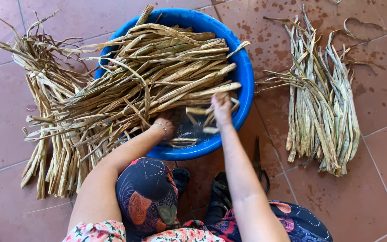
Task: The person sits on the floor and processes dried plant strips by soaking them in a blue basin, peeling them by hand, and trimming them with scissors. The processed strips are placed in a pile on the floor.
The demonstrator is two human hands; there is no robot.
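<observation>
At the bottom of the frame, two bare forearms reach up over patterned dark trousers and a floral top, with dark sandals [219, 193] on the reddish floor tiles [372, 192]. Just right of the right forearm, a pair of dark scissors [260, 166] lies on the tiles.

Near the centre, both hands sit inside a blue plastic basin [246, 71]. The left hand [166, 127], with a thin bracelet at the wrist, dips into the basin's lower part beneath the overhanging leaves; its fingers are hidden under the strips and the dark water, so I cannot tell how far they are closed or what they hold. The right hand [221, 107] is curled shut around a few pale leaf strips [201, 117], which pass under the fingers and stick out toward the left, bent and wet, just above the water.

Across the basin's middle and upper part lies a thick bundle of long dried leaf strips [171, 67], running from lower left to upper right. It spills over the rim onto a larger heap [57, 134] on the tiles at left.

At the right of the frame, well apart from the basin, a separate pile of greyer strips [321, 98] lies lengthwise on the damp floor.
</observation>
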